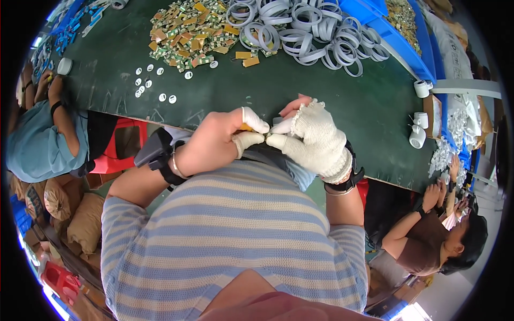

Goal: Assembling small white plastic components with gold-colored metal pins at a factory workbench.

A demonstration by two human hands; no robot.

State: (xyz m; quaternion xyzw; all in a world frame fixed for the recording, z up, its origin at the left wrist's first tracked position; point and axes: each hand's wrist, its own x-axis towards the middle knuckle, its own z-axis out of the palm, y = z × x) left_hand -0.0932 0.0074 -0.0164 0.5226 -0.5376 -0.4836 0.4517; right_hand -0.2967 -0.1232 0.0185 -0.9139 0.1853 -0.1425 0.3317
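Note:
At the table's near edge, close to my striped top, both my hands meet fingertip to fingertip. My left hand (214,134) has white covers on its thumb and forefinger, which are pinched together. Between them shows a small yellow piece (246,127), coloured like the boards in the pile. A white knitted glove covers most of my right hand (318,134), leaving some fingertips bare. Its thumb and forefinger close against the left fingertips on something tiny that I cannot make out. Ahead lies a heap of small green and yellow circuit boards (190,33).
Grey rings (308,40) are heaped beside the boards. Several white discs (163,97) lie on the green table (225,91). Blue bins (396,40) and white cylindrical parts (417,136) line the right side. People work at left (45,134) and right (423,241).

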